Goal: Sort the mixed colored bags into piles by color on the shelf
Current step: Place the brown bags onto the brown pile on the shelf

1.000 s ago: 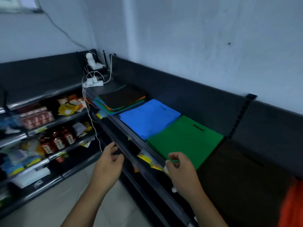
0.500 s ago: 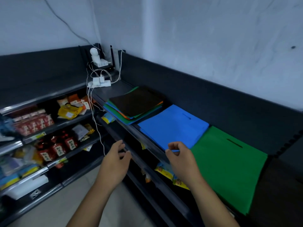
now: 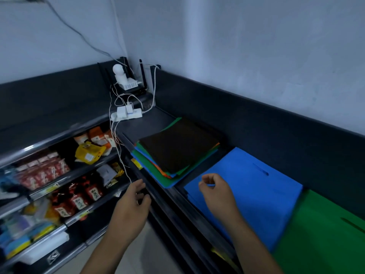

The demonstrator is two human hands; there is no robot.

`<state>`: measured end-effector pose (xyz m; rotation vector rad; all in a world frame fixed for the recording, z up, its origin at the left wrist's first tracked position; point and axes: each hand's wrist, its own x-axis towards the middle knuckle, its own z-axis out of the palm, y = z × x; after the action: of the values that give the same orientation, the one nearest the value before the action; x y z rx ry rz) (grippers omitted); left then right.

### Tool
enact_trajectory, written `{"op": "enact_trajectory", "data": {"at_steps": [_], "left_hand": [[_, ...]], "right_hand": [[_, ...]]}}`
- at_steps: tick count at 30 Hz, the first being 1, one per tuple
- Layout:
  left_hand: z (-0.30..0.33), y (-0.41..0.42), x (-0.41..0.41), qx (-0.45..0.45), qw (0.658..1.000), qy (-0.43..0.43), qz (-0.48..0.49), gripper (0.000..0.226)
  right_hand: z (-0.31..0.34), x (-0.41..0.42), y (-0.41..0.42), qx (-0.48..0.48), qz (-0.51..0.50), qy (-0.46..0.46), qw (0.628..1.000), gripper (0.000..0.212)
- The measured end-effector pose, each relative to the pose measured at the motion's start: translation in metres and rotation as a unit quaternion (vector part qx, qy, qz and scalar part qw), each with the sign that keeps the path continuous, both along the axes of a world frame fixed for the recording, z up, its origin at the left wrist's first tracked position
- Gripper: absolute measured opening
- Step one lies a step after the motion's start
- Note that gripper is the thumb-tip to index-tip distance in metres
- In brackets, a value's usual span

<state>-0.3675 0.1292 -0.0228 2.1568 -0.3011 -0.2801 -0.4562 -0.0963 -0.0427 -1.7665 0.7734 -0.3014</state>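
Note:
A mixed stack of bags [image 3: 177, 149], black on top with green, blue and orange edges showing, lies on the dark top shelf [image 3: 150, 125]. To its right lies a blue pile [image 3: 254, 186], then a green pile [image 3: 324, 234]. My right hand [image 3: 216, 191] hovers over the near left corner of the blue pile, fingers curled, holding nothing that I can see. My left hand [image 3: 132, 204] hangs in front of the shelf's front edge, fingers apart and empty.
A white power strip [image 3: 127, 113] with cables and a white device [image 3: 123, 80] sit in the shelf's far corner. One cable [image 3: 120, 155] hangs down past the shelf front. Lower shelves at left hold packaged snacks [image 3: 59, 175].
The view has swung left, so the mixed stack is now central. Both hands have moved left along the shelf, my right from the green pile's edge to the blue pile's corner.

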Motion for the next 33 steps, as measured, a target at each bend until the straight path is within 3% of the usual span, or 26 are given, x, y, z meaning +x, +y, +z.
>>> {"op": "enact_trajectory", "data": {"at_steps": [9, 16, 19, 20, 23, 26, 30, 33], "left_hand": [[0.004, -0.032, 0.114, 0.011, 0.997, -0.039, -0.062, 0.049], [0.003, -0.09, 0.234, 0.046, 0.979, -0.043, -0.194, 0.054], [-0.008, -0.109, 0.265, 0.091, 0.96, -0.075, -0.255, 0.06], [-0.012, -0.114, 0.273, 0.112, 0.952, -0.076, -0.275, 0.063], [-0.023, -0.128, 0.282, 0.184, 0.919, -0.066, -0.342, 0.071], [-0.023, -0.137, 0.279, 0.22, 0.878, -0.087, -0.415, 0.072], [-0.016, -0.141, 0.293, 0.136, 0.898, -0.074, -0.412, 0.059], [-0.017, -0.142, 0.315, 0.152, 0.901, -0.106, -0.392, 0.059]], "right_hand": [[-0.02, 0.066, -0.023, 0.013, -0.059, 0.015, 0.998, 0.013], [-0.011, 0.126, -0.035, 0.069, -0.181, -0.024, 0.981, 0.022], [-0.017, 0.149, -0.038, 0.061, -0.234, -0.004, 0.97, 0.039], [-0.019, 0.156, -0.038, 0.068, -0.248, 0.003, 0.966, 0.039], [-0.022, 0.168, -0.04, 0.098, -0.276, 0.026, 0.956, 0.008], [-0.03, 0.178, -0.047, 0.073, -0.309, 0.046, 0.947, 0.02], [-0.034, 0.179, -0.051, 0.055, -0.376, 0.046, 0.924, 0.014], [-0.031, 0.176, -0.049, 0.024, -0.392, 0.068, 0.917, 0.013]]}}
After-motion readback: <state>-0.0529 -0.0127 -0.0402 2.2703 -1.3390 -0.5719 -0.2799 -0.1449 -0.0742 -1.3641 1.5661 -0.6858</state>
